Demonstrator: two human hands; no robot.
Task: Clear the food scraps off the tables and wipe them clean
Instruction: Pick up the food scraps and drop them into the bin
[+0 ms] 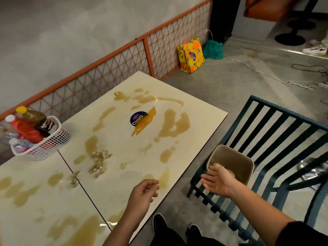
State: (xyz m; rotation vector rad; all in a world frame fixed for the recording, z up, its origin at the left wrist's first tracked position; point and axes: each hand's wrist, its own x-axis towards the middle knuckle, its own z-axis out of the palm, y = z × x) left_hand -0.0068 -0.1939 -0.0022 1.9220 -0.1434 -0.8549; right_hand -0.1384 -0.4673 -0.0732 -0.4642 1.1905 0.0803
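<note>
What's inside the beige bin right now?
Crumbly beige food scraps lie in the near corner of the beige bin. The right hand covers part of them, so the full amount cannot be seen.

A round dark-blue sticker on the cream tabletop reads "ClayG" in white; the smaller print above that word is too fine to read. The yellow patterned bag on the floor carries lettering ending in "KETS".
</note>
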